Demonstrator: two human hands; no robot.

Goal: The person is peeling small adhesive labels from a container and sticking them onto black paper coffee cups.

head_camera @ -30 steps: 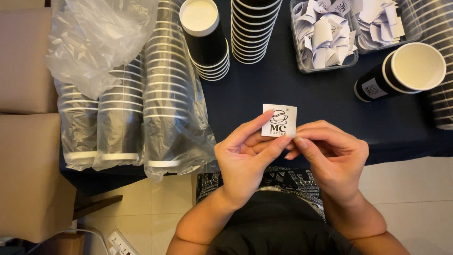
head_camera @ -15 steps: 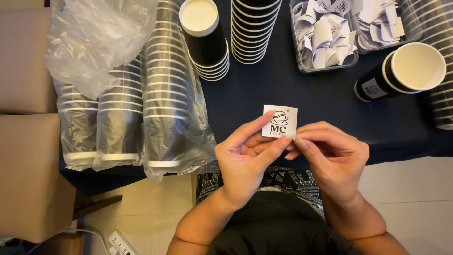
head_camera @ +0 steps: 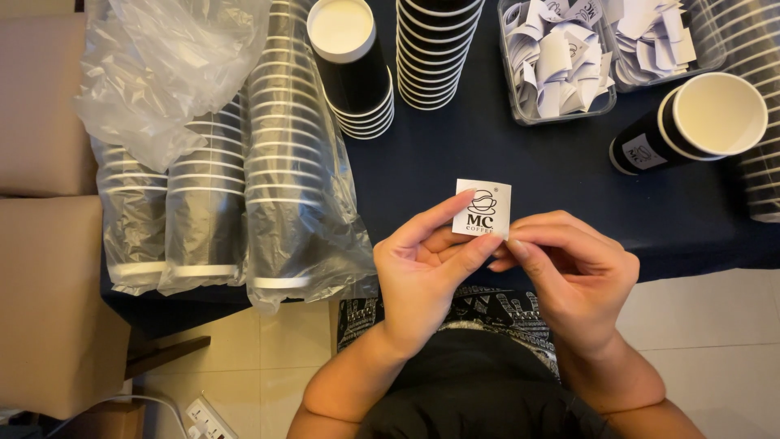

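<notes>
Pinched between left hand [head_camera: 426, 268] thumb and forefinger: one small white sticker [head_camera: 483, 208] with a dark cup emblem, face up toward the camera, as if for peeling. Closed around its lower right corner, right hand [head_camera: 577, 272], fingertips bunched there, seemingly picking at the backing. Just beyond the grip, bare dark table [head_camera: 487, 154]. Up and right, one black cup [head_camera: 691, 122] on its side, already labelled. Farther, two clear tubs [head_camera: 561, 61] of loose stickers. Up and left, two short cup stacks [head_camera: 353, 69]; far left, three bagged sleeves [head_camera: 211, 203], kept within reach.
</notes>
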